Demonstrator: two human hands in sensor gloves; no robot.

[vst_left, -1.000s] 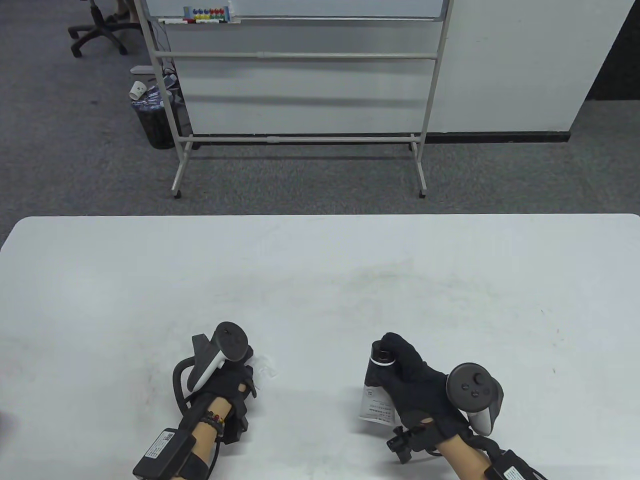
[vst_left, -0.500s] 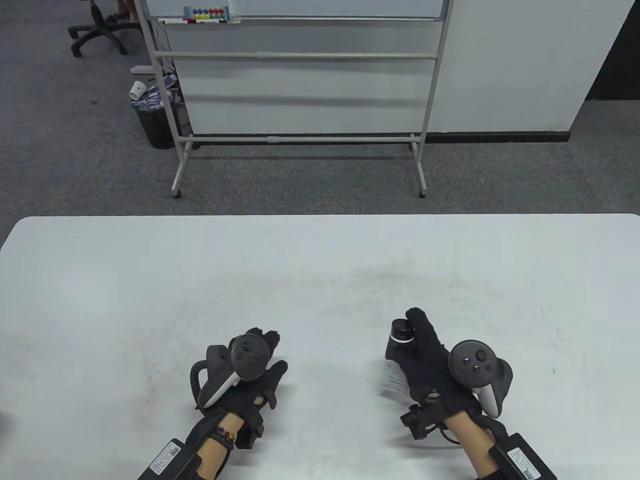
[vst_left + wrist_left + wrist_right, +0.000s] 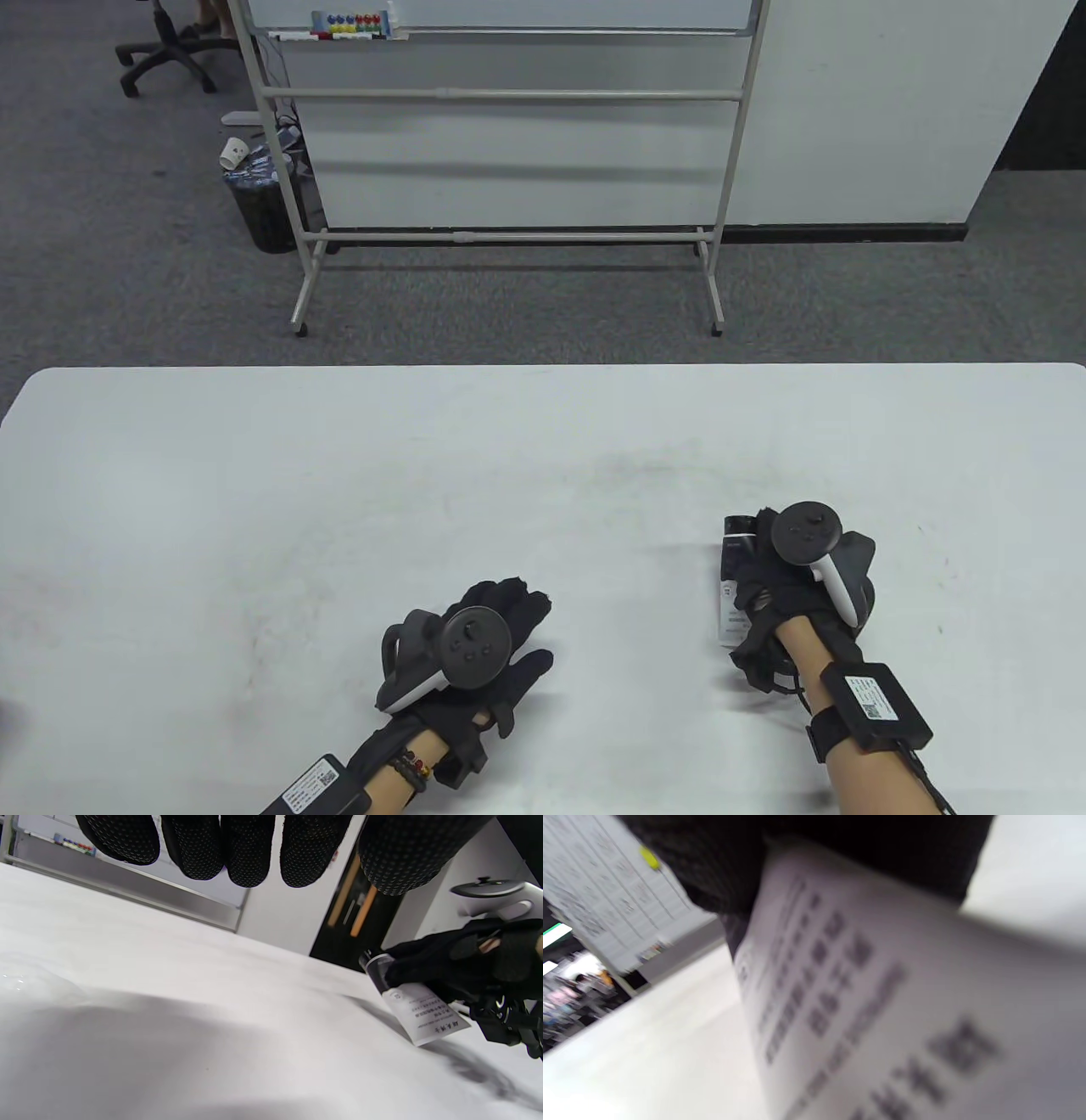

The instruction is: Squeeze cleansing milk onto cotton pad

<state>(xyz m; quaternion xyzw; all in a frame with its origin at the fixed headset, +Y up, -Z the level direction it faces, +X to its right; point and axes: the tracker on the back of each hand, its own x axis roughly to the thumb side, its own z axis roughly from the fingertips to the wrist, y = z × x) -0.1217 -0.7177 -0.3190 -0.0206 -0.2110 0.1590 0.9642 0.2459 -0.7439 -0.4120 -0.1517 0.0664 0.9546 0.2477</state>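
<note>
My right hand (image 3: 761,576) grips the cleansing milk tube (image 3: 730,594), white with a black cap (image 3: 739,526) pointing away from me, low over the table's right side. The left wrist view shows the tube (image 3: 418,1010) tilted, its flat end near the table. Its printed label (image 3: 882,1005) fills the blurred right wrist view. My left hand (image 3: 519,618) lies palm down at centre front, fingers (image 3: 248,853) spread and holding nothing. No cotton pad shows plainly. A faint glossy patch (image 3: 19,982) lies on the table in the left wrist view; I cannot tell what it is.
The white table (image 3: 339,475) stretches wide and bare beyond both hands. A whiteboard stand (image 3: 509,238) and a bin (image 3: 263,208) stand on the carpet beyond the far edge.
My right hand carried the tube away from me and to the right, turning palm down over it. My left hand slid right and its fingers stretched out.
</note>
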